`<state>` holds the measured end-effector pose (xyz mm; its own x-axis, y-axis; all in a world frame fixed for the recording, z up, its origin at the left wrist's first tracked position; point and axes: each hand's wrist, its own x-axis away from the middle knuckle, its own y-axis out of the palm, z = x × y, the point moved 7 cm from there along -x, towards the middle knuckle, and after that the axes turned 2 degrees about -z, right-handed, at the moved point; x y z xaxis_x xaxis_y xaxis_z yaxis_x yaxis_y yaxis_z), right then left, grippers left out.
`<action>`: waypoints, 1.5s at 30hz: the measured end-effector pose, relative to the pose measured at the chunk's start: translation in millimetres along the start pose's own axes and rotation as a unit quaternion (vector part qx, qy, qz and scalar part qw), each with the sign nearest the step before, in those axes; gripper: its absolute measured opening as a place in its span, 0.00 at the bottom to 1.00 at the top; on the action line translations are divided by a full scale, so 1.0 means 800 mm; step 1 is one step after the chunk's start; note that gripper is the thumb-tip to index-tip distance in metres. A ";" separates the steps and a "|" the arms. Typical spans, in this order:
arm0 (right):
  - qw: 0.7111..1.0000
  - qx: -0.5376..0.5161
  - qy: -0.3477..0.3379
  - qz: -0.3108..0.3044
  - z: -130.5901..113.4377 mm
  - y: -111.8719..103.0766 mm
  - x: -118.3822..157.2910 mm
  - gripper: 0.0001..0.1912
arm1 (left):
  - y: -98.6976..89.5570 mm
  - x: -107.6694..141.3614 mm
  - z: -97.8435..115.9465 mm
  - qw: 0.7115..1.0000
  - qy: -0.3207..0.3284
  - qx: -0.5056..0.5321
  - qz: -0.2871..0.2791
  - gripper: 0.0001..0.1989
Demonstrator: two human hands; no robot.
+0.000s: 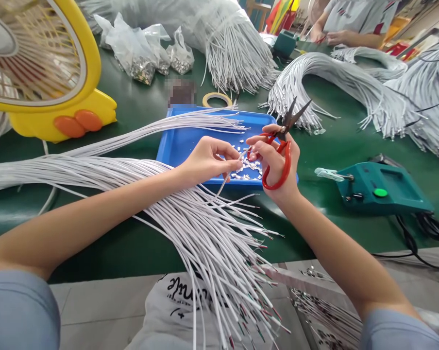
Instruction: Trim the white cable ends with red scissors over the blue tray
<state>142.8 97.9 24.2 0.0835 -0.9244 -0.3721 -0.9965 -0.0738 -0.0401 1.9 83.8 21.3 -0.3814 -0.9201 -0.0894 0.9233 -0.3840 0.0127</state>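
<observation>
My left hand [214,158] pinches a single white cable [223,187] near its end, over a blue tray [163,146]. In my right hand [283,165] are red-handled scissors [287,167], hooked on the fingers with the dark blades parted and pointing up and away. My right thumb and fingertips meet at the tip of that cable. Small white scraps [250,167] lie in the tray beneath the hands. Under my left forearm a thick bundle of white cables [201,228] fans over the table edge, several with coloured wire ends. A smaller cable bunch [150,125] reaches into the tray.
A yellow fan [92,63] stands at left. Bags of metal parts [143,63], a tape roll [217,99] and more cable bundles [325,73] lie behind. At right sits a green machine [383,187] with black cords. Across the table a co-worker's hands [329,38] are busy.
</observation>
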 end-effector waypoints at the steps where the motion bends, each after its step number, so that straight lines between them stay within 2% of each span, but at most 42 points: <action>1: 1.000 0.003 -0.003 0.000 0.000 0.000 0.000 0.12 | 0.000 0.000 0.000 1.000 0.003 -0.002 0.002 0.12; 8: 1.000 0.005 -0.004 -0.014 -0.001 0.005 0.000 0.15 | -0.004 -0.002 -0.002 0.999 0.039 -0.014 -0.002 0.13; 15: 1.000 0.011 0.005 -0.009 0.002 0.007 0.003 0.14 | -0.006 -0.003 -0.008 0.999 0.030 0.005 0.007 0.12; 20: 0.999 0.032 -0.026 -0.022 -0.003 0.011 0.005 0.14 | -0.006 -0.004 -0.008 0.999 0.034 0.015 -0.006 0.07; 27: 0.995 0.079 -0.056 -0.023 -0.008 0.012 0.005 0.15 | -0.004 -0.003 -0.008 1.000 0.023 0.012 -0.014 0.08; 33: 0.987 0.129 -0.097 0.011 -0.017 0.008 0.008 0.11 | -0.007 -0.003 -0.005 0.999 0.022 0.022 0.016 0.08; 38: 0.979 0.183 -0.091 -0.013 -0.014 0.009 0.004 0.11 | -0.018 -0.004 0.003 0.996 0.054 0.018 0.075 0.07; 42: 0.958 0.268 -0.102 -0.010 -0.018 0.011 0.005 0.12 | -0.028 -0.003 0.006 0.990 0.074 0.018 0.122 0.07; 45: 0.942 0.318 -0.108 -0.009 -0.022 0.013 0.007 0.12 | -0.030 -0.003 0.009 0.988 0.088 0.008 0.130 0.08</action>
<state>132.4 85.2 38.3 0.1688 -0.8227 -0.5428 -0.7933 0.2134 -0.5702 -20.1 94.5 28.1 -0.1156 -0.9608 -0.2521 0.9876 -0.1383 0.0740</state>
